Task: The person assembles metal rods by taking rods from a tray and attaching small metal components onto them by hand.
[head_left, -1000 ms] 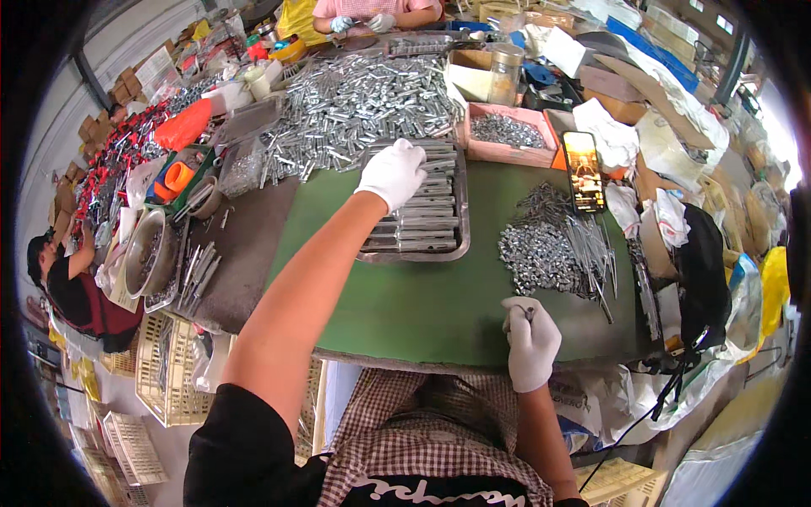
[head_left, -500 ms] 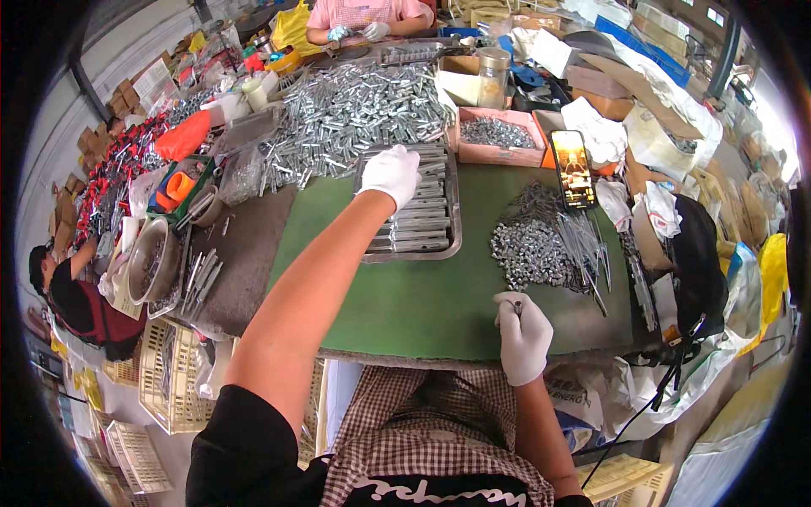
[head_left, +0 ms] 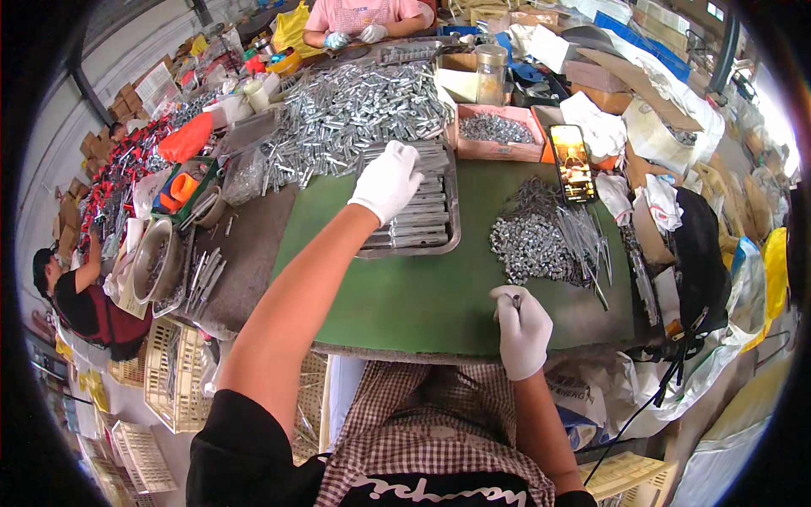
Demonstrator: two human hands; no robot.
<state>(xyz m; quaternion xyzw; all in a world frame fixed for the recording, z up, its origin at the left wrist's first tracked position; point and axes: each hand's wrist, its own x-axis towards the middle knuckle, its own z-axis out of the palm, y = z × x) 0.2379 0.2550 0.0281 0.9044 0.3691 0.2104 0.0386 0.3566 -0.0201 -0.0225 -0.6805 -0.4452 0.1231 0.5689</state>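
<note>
My left hand, in a white glove, is over the left part of a metal tray holding a column of silvery metal tubes. Its fingers are curled together, and whatever may be in them is hidden. Close to the front edge of the green work mat, my right hand is closed, also gloved in white. The dark end of a small metal tube pokes out between its thumb and forefinger. Just beyond that hand lies a heap of small shiny metal fittings, with thin metal rods beside it.
Loose metal tubes form a big pile behind the tray. A pink box of small parts and a lit phone stand at the back right. Across the table sits a person in pink; another person works at left.
My left hand has shifted slightly left over the tray, still curled. My right hand stays nearly in place, its fingers still closed round the small tube. The view has moved a little.
</note>
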